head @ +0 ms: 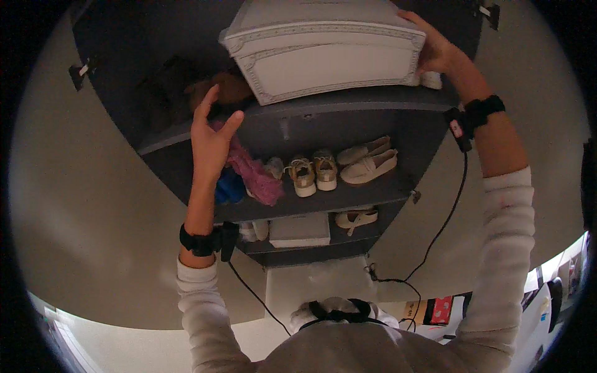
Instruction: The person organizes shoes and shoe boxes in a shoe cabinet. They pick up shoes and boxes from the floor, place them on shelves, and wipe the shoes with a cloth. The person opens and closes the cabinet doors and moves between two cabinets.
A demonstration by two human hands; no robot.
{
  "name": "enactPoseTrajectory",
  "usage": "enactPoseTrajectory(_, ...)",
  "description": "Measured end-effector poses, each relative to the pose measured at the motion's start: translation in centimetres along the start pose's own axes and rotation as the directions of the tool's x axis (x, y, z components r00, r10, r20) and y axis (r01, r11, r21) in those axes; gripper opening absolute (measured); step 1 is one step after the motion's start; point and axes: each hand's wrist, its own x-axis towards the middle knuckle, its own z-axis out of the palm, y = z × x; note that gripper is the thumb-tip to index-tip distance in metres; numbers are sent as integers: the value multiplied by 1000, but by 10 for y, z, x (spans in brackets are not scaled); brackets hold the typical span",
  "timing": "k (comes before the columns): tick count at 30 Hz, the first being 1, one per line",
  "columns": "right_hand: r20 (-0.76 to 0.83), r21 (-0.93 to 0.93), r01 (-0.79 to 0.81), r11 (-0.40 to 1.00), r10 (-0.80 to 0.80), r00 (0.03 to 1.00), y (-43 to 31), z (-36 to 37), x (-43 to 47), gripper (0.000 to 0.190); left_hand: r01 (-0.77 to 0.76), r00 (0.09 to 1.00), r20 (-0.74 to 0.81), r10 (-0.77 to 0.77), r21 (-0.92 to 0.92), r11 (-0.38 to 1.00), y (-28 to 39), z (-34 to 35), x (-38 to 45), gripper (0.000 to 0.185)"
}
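Observation:
A large white lidded box (331, 67) with an ornate raised border stands slightly askew on the upper shelf (354, 99) of a dark cabinet. My right hand (438, 50) holds its right side, fingers up by the lid and thumb lower down. My left hand (211, 144) is raised to the left of the box, apart from it, with thumb and fingers spread and nothing in them. Behind it, brown shoes (224, 89) sit in shadow on the same shelf. A white shoe (431, 80) shows partly below my right hand.
Below are a pink cloth (259, 179), a blue item (229, 186), laced sneakers (313, 173) and beige loafers (369, 163). The lowest shelf holds a smaller white box (299, 231) and a strapped shoe (357, 220). Open cabinet doors flank me; a black cable (445, 224) hangs from my right wrist.

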Motion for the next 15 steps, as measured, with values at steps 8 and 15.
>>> enactPoseTrajectory(8, 505, -54, 427, 902, -345, 791, 14, -5, 34, 102, -142, 979, -126, 162, 157, 977, -3, 44, 24, 85)
enactPoseTrajectory(15, 160, -140, -165, 976, 187, 969, 6, 2, 18, 114, -230, 968, -86, 235, 68, 971, 5, 81, 50, 92)
